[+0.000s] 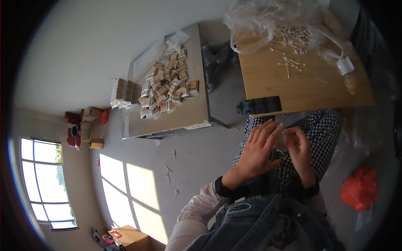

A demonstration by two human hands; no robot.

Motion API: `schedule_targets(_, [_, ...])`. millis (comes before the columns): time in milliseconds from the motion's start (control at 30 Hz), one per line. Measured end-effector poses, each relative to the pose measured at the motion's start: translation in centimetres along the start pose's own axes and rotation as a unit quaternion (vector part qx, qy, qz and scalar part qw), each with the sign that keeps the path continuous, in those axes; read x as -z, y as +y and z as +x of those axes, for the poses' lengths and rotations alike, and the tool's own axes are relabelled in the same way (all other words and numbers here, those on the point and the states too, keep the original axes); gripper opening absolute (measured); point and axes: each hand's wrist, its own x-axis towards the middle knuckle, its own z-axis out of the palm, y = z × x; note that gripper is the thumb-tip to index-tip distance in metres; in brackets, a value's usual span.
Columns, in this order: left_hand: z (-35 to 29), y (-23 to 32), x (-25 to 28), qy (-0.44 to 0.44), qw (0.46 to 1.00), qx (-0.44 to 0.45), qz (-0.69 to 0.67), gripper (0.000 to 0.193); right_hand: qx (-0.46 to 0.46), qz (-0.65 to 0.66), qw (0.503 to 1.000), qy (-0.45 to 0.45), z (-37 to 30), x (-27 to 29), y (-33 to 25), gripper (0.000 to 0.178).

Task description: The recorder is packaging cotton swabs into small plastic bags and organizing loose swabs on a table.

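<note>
Over my black-and-white checked cloth trousers [328,130], my right hand [300,151] is pinching what looks like thin clear plastic film [279,143], my left hand [257,150] open-fingered beside it: light, limp, slippery stuff, I reckon, best caught by an edge.

Clear plastic pc [279,143], prob. thin film or small bag, can't tell which: see-thru, colourless, w/ a few pale glints. Sits approx 3–4 o'clock from centre of view, held up betw. the two hands over the lap, well below the table edge at its 12 o'clock. L hand [260,146] is at its 9 o'clock, fingers straight & partly covering it; R hand [300,151] at its 3 o'clock, fingers bent, tips at that side. Outline mostly hidden; tilt, exact shape & any contents too unclear to tell.
</note>
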Motion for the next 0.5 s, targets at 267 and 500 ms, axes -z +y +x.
schedule_targets(267, [0.4, -2.8, -2.6, -0.027, 0.995, 0.068, -0.075, 0.066, 0.046, -0.184, 0.980, -0.054, 0.9, 0.2, 0.2, 0.010])
schedule_targets(500, [1.3, -7.5, -0.7, 0.044, 0.987, 0.152, -0.012, 0.047, 0.000, -0.152, 0.987, -0.058, 1.8, 1.3, 2.3, 0.017])
